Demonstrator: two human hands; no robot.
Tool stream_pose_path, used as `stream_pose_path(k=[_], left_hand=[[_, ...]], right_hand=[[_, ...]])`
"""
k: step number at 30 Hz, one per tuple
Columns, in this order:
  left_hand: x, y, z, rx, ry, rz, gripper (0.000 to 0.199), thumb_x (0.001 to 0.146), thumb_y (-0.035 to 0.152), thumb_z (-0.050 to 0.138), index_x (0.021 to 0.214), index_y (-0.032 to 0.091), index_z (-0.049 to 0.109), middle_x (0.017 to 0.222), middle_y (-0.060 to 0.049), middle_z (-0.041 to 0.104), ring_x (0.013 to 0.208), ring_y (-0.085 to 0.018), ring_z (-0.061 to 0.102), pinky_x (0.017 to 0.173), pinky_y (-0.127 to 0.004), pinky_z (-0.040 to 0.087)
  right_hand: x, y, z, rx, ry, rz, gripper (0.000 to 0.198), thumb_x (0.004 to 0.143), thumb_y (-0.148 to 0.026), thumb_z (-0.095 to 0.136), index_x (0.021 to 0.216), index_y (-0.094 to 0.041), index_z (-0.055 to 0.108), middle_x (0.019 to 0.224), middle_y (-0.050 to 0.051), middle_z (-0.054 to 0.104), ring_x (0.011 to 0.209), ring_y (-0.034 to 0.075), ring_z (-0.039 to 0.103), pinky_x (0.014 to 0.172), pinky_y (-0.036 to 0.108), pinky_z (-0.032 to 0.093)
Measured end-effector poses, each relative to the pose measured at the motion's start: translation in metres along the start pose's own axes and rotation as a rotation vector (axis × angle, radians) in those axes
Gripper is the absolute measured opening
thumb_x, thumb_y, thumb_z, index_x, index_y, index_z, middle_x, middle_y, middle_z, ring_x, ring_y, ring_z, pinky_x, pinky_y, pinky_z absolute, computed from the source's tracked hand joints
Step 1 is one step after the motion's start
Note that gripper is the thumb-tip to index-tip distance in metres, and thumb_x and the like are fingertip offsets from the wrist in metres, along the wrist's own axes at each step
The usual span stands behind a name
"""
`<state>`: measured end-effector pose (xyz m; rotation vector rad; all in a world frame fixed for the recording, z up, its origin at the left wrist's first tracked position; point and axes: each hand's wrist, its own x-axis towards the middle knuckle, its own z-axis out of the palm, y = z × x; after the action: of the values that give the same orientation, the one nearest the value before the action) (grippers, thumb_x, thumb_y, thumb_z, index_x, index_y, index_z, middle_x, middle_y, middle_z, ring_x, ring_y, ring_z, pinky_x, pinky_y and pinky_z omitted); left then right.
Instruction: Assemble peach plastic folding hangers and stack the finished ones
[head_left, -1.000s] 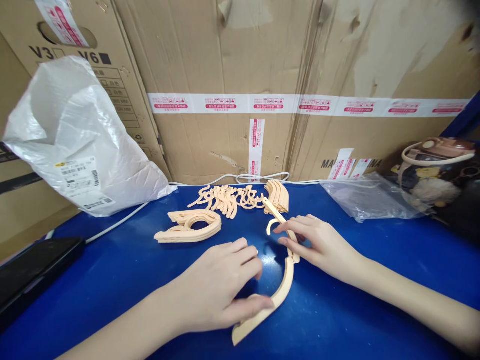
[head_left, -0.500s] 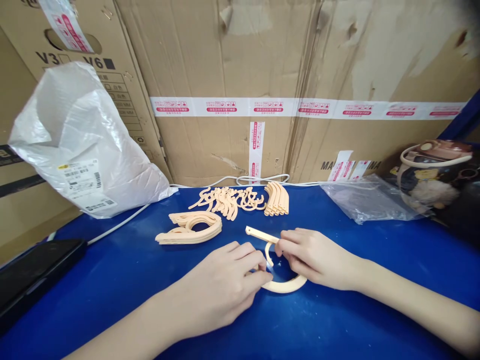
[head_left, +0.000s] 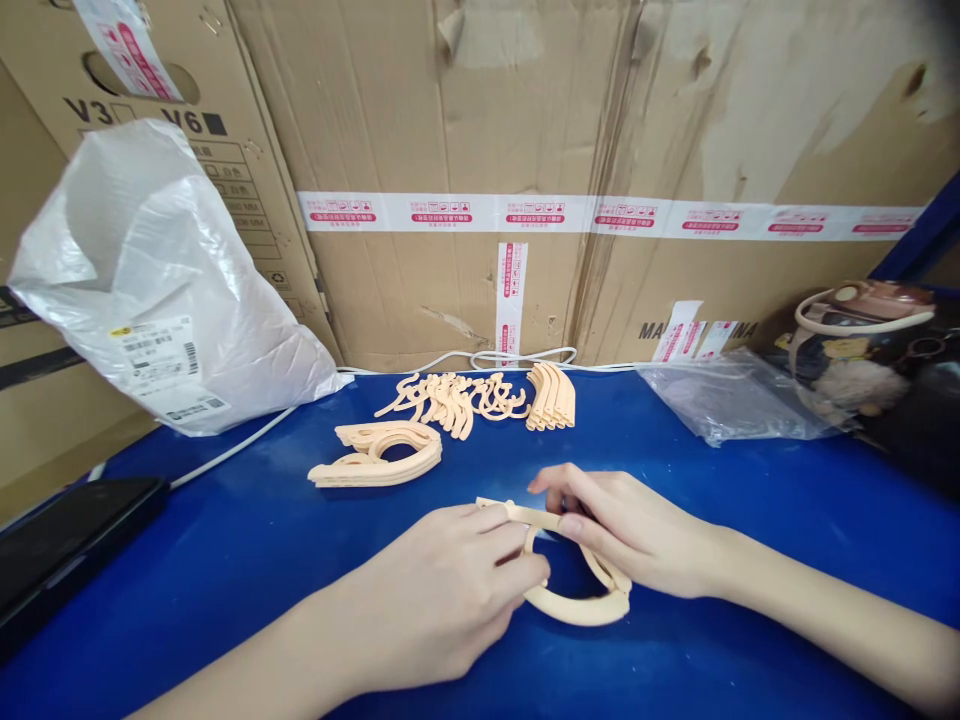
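Note:
A cream plastic folding hanger (head_left: 577,608), with a curved arm and a straight bar, is between my two hands just above the blue tabletop. My left hand (head_left: 465,575) is closed around its left side, fingers curled over the end of the bar and hiding part of it. My right hand (head_left: 637,530) is on the right side, thumb against the bar and index finger lifted above it; its other fingers are partly hidden. Behind lie a stack of folded hangers (head_left: 409,465), a loose pile of hooks (head_left: 450,400) and a row of curved hanger arms (head_left: 551,398).
A white plastic mailer bag (head_left: 172,300) leans at the left, near a black phone (head_left: 82,540). Clear plastic film (head_left: 727,400) and a cup with a handle (head_left: 855,340) are at the right. Cardboard boxes (head_left: 450,120) and a white cable (head_left: 525,358) line the back.
The bar has swung lower, toward my left hand, whose fingers now cover its end. My right index finger has lifted off the hanger, and the curved arm has shifted slightly nearer me.

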<state>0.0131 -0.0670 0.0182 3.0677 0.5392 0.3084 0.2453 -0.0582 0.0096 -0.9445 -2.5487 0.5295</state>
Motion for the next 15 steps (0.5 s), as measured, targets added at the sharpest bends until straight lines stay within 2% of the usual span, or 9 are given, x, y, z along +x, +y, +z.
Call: stream_pose_path(k=[4,9,15], left_hand=[[-0.003,0.005,-0.001,-0.027,-0.109,-0.002,0.026,0.091,0.011,0.043,0.111,0.022,0.055,0.088,0.0,0.061,0.077,-0.017,0.057,0.062,-0.029,0.037],[-0.002,0.01,-0.003,-0.046,-0.17,0.01,0.033,0.086,0.007,0.047,0.112,0.026,0.054,0.085,0.003,0.058,0.071,-0.014,0.054,0.052,-0.03,0.03],[-0.001,0.011,-0.001,-0.085,-0.171,0.018,0.028,0.085,0.014,0.05,0.111,0.026,0.055,0.087,0.002,0.056,0.075,-0.014,0.053,0.057,-0.029,0.034]], right_hand=[[0.013,0.009,0.004,0.024,0.12,0.043,0.02,0.099,-0.028,0.041,0.111,-0.021,0.056,0.095,0.003,0.06,0.083,0.014,0.059,0.075,0.026,0.047],[0.037,0.018,0.006,-0.03,0.016,-0.024,0.023,0.094,-0.031,0.054,0.112,-0.022,0.066,0.099,0.002,0.057,0.086,0.013,0.059,0.078,0.025,0.047],[0.05,0.026,0.007,0.088,-0.021,-0.131,0.017,0.09,-0.03,0.06,0.098,-0.02,0.071,0.098,0.002,0.055,0.089,0.013,0.058,0.08,0.024,0.046]])
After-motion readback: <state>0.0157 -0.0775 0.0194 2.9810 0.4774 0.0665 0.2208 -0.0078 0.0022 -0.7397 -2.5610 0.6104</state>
